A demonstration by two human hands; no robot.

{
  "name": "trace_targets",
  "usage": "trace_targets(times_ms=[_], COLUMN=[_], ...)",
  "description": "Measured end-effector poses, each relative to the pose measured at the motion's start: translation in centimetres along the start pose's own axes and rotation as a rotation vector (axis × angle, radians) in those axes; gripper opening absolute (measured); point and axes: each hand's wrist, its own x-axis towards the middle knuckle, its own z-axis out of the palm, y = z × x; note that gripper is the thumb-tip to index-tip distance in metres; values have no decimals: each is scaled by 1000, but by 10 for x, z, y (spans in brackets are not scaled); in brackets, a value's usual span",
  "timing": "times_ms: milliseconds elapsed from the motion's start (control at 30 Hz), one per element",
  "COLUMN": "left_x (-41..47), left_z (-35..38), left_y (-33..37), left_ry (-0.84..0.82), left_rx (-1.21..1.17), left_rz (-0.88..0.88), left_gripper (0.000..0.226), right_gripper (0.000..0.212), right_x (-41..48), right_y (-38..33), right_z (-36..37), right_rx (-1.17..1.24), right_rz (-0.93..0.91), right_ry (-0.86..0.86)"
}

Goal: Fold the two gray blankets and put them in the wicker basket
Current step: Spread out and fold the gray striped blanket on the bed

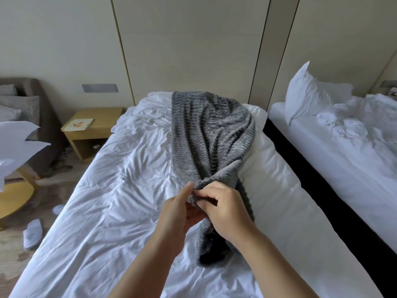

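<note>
Forearms reach in from six o'clock and meet just below the middle of the view. The left hand (178,214) has its thumb raised against the gathered near edge of the gray blanket (210,130), and its fingers are tucked out of sight under the fabric, so it is grasping that edge. The right hand (227,214), touching the left at its three o'clock side, curls its fingers over the same bunched edge and pinches it.

Below the hands a darker fold of the blanket hangs down and rests on the white duvet (120,190). From the hands the ribbed blanket spreads toward twelve o'clock, fanning wider as it runs up the bed, and lies slightly to the one o'clock side of the mattress, with its far end close to the wall.

At eight o'clock white slippers (33,233) lie on the floor beside a round wooden table (12,198). At ten o'clock a wooden nightstand (92,130) stands against the bed with a booklet (79,124) on top. Farther toward nine o'clock is a brown armchair (43,117).

At three o'clock, across a dark gap, a second bed (354,147) holds rumpled white bedding, with a pillow (305,93) propped upright at two o'clock. Pale wall panels (189,39) fill twelve o'clock.
</note>
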Motion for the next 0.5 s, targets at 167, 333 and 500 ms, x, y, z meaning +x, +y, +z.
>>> trace_targets(times_ms=[167, 333, 500], left_x=[4, 9, 11], left_z=[1, 11, 18], left_y=[-2, -10, -6], left_ry=[-62, 11, -11], left_rx=[72, 129, -29], left_rz=[-31, -63, -121], left_gripper=[35, 37, 39], right_gripper=[22, 45, 45], right_x=[-8, -19, -21], right_y=[5, 19, 32], right_z=[-3, 2, 6], right_rx=[-27, -20, -154], right_rz=[-3, 41, -83], right_ry=[45, 91, 293])
